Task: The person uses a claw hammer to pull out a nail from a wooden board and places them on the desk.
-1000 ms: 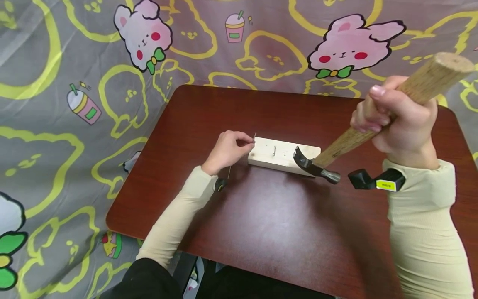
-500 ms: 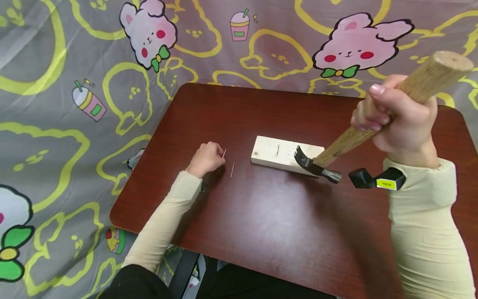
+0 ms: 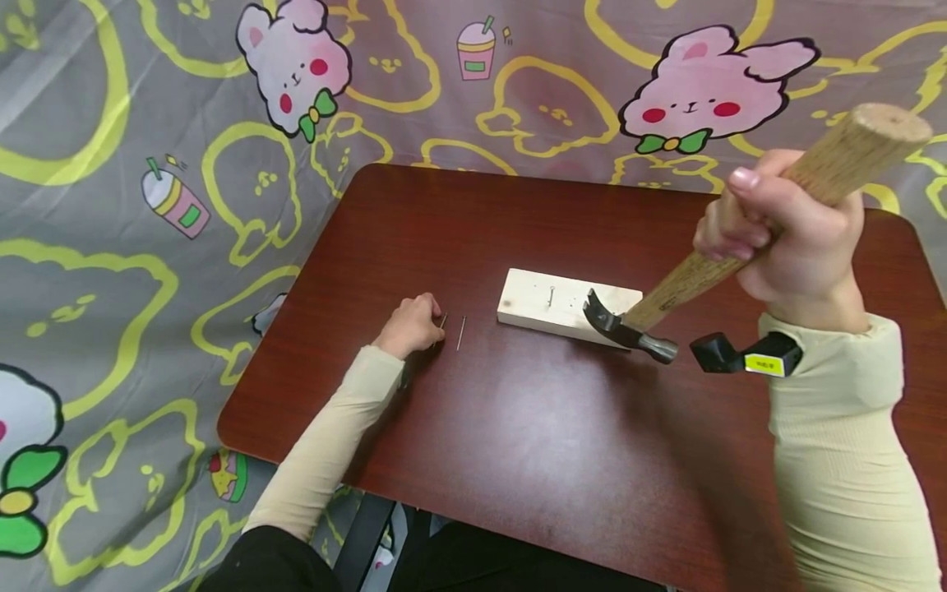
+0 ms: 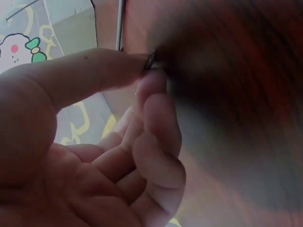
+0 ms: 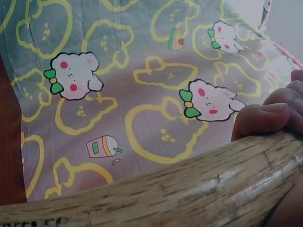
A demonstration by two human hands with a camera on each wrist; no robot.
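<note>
My left hand (image 3: 410, 326) is low over the table, left of the wooden block (image 3: 528, 316). Thumb and forefinger pinch a nail (image 3: 443, 321); the left wrist view shows only a dark metal bit (image 4: 151, 60) between the fingertips. Just right of that hand, another nail (image 3: 461, 333) lies on the table. One nail (image 3: 551, 296) stands in the block's top. In my right hand (image 3: 802, 234) I grip a claw hammer by its wooden handle (image 3: 688, 284). Its black head (image 3: 629, 330) hangs over the block's right end, hiding part of it. The right wrist view shows the handle (image 5: 189, 194) up close.
The brown table (image 3: 547, 444) has rounded corners. A patterned cloth (image 3: 547, 107) hangs behind it and along its left side. A black device (image 3: 747, 355) is worn on my right wrist.
My left hand has moved left from the block's left end, with a nail in its fingers, then slightly nearer to me. The nail on the table has come into clearer view. The right hand stays nearly still.
</note>
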